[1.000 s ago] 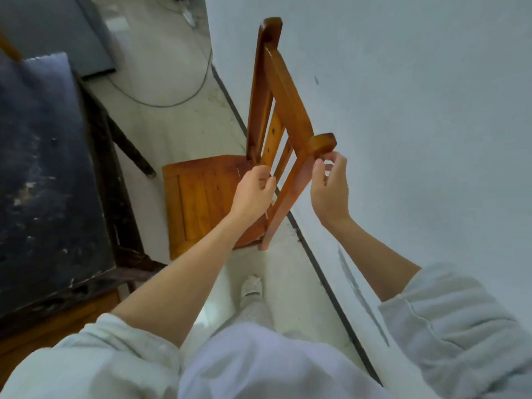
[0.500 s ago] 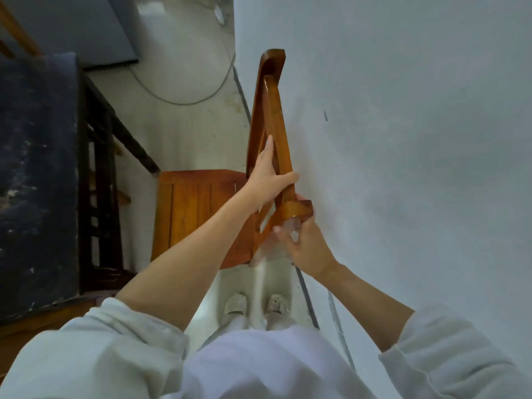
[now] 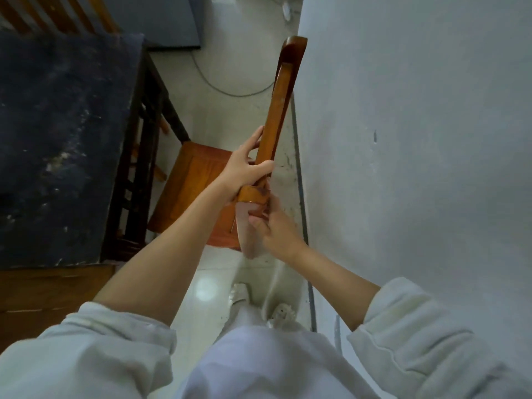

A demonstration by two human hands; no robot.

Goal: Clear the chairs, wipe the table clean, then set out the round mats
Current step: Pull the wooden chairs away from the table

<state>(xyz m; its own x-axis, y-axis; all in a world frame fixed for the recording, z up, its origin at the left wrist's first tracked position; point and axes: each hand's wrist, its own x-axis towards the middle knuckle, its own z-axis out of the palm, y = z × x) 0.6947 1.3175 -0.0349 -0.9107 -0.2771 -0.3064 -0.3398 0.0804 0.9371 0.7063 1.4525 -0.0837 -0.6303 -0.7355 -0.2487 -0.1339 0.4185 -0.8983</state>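
The chair [image 3: 201,180] stood on the floor [image 3: 230,67] in the gap between the dark table [image 3: 57,139] and the wall [image 3: 417,139], its back close to the wall. The left hand [image 3: 244,171] curled round the top rail, and the right hand [image 3: 273,228] gripped the near post beneath it (probably to steer the chair clear of the table's right edge, freeing that side for wiping).
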